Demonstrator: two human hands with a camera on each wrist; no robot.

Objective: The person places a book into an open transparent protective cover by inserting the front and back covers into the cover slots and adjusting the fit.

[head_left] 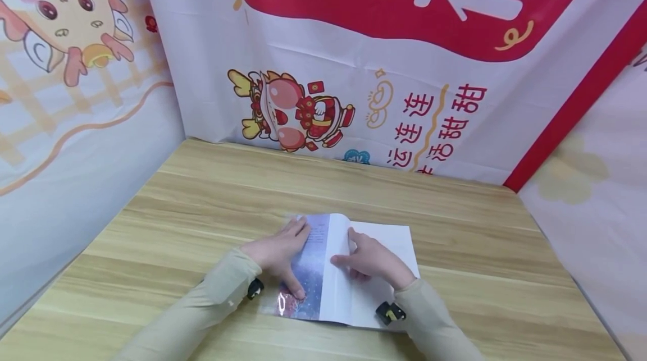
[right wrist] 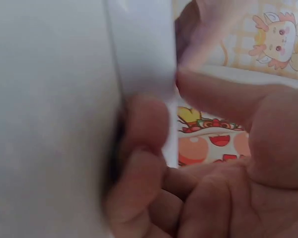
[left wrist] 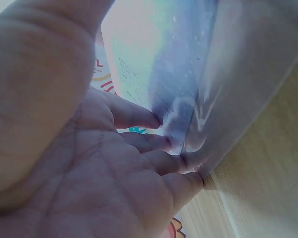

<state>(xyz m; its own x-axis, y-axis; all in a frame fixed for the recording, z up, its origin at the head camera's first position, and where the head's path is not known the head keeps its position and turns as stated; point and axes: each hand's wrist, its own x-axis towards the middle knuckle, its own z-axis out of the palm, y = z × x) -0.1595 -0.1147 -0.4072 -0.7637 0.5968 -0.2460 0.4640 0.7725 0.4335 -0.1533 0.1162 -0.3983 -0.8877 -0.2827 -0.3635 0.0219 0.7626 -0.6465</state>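
An open book (head_left: 374, 305) lies on the table, its left side a purple-blue printed cover (head_left: 310, 271) with small text and white specks. Clear plastic film (left wrist: 238, 84) extends past the cover's edge in the left wrist view. My left hand (head_left: 278, 251) rests on the cover with fingers extended and thumb spread toward the near edge. Over the middle of the book, my right hand (head_left: 371, 257) pinches a white flap (head_left: 336, 288) that bulges up beside the white page. In the right wrist view, thumb and curled fingers (right wrist: 146, 121) lie on either side of that flap.
The wood-grain table (head_left: 202, 209) extends around the book on all sides. Behind it hangs a white and red printed cloth (head_left: 323, 30), with another printed cloth (head_left: 76, 103) along the left. Each wrist wears a small black camera (head_left: 391, 312).
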